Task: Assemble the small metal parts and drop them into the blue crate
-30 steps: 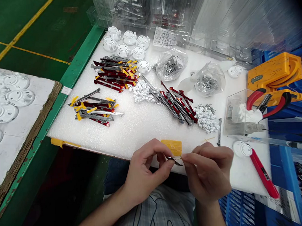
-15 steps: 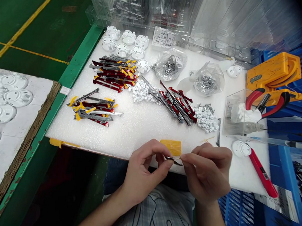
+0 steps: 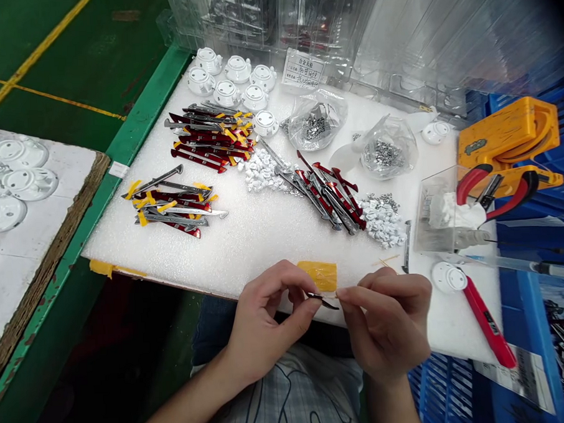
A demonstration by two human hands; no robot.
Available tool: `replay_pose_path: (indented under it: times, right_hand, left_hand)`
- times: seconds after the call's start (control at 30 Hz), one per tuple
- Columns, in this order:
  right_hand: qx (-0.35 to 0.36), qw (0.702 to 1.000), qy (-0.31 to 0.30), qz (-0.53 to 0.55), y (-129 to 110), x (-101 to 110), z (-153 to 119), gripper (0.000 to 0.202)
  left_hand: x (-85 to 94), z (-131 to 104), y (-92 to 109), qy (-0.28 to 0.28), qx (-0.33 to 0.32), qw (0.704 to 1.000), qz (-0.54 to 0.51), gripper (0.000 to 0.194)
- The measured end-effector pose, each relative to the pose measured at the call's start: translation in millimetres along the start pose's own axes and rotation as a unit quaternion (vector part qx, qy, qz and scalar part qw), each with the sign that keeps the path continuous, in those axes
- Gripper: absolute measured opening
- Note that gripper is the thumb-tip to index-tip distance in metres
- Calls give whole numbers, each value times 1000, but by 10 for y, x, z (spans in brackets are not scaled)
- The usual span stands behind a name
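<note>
Between the thumb and forefinger of my left hand [image 3: 272, 324] is a small dark, blade-shaped piece [image 3: 330, 305], its narrow end pointing right. My right hand [image 3: 389, 322] is closed in a pinch just beside it, on a thin pale stick [image 3: 331, 296] that reaches toward the piece and is mostly covered by the fingers. Right behind the fingertips a yellow tape patch [image 3: 319, 275] lies on the white foam board [image 3: 246, 250]. Thin wooden sticks [image 3: 387, 260] rest on the foam behind my right hand.
Red and silver blade-shaped pieces [image 3: 330, 194] lie in piles, some with yellow tape tabs [image 3: 169, 204]. Around them are white bits [image 3: 384, 222], bags of small metal parts [image 3: 318, 122] and white round pieces [image 3: 227, 92]. Pliers [image 3: 491, 190], a tape dispenser [image 3: 507, 139] and a red-handled tool [image 3: 490, 321] are at right.
The whole view has shifted very slightly left. Both hands keep almost the same pose, with the blade-shaped piece and the thin stick still held close together.
</note>
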State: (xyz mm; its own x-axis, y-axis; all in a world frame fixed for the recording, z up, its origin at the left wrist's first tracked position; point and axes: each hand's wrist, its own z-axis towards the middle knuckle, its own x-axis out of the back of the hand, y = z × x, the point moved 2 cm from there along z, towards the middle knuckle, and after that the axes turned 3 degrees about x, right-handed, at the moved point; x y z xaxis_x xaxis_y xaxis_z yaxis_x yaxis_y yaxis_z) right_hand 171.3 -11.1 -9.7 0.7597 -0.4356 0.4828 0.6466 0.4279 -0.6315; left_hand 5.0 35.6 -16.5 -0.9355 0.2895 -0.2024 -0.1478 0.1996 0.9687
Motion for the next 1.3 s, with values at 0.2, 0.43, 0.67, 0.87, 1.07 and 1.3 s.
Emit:
replay_pose_path:
  times: [0.2,0.43,0.67,0.87,1.07,1.3]
  right_hand:
    - [-37,994,38,-98,137,178,18,18]
    - [-65,978,-43,-192,194,200,10,10]
    - [-160,923,304,-171,257,730,82,13]
    - [-191,919,298,-173,552,923,213,42]
    - [-174,911,241,-285,620,959,277,34]
    - [-152,911,244,-296,697,1028,316,28]
  left_hand:
    - [2,-1,14,-3,-16,1000,-2,11]
    - [15,44,53,12,-51,998,29,17]
    - [43,30,49,8,-53,996,70,22]
    - [37,26,20,22,-62,996,62,21]
    - [6,44,57,33,-62,996,57,19]
    - [17,37,15,18,-54,998,31,15]
